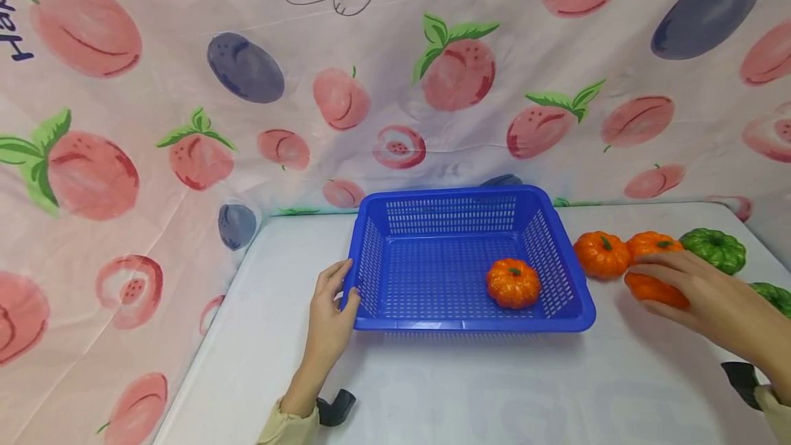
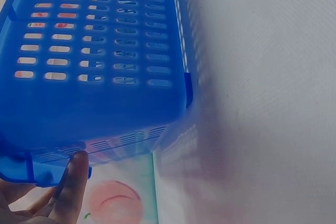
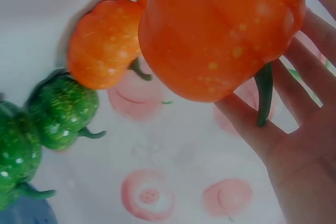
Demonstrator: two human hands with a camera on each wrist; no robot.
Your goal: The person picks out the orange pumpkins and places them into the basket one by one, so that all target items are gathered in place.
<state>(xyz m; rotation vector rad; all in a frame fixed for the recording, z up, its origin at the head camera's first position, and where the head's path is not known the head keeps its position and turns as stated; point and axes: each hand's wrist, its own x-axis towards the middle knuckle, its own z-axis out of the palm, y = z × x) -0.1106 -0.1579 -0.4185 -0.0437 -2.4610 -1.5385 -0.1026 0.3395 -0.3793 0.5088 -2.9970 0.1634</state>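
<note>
A blue plastic basket (image 1: 463,325) stands on the white table, with one small orange pumpkin (image 1: 513,283) in its right front part. At the basket's left end, my left hand (image 1: 330,314) grips the rim near the front corner; the left wrist view shows a fingertip (image 2: 79,163) against the blue plastic. Right of the basket, my right hand (image 1: 698,294) holds another orange pumpkin (image 3: 220,35), fingers and thumb around its sides. Its green stem (image 3: 264,95) points toward my palm. In the head view the hand covers part of this pumpkin.
Two more orange pumpkins, one (image 1: 602,255) close to the basket's right side and one (image 1: 655,244) beside it, stand behind my right hand. Green pumpkins (image 1: 713,250) sit farther right. A fruit-printed cloth (image 1: 395,108) hangs behind the table and along its left side.
</note>
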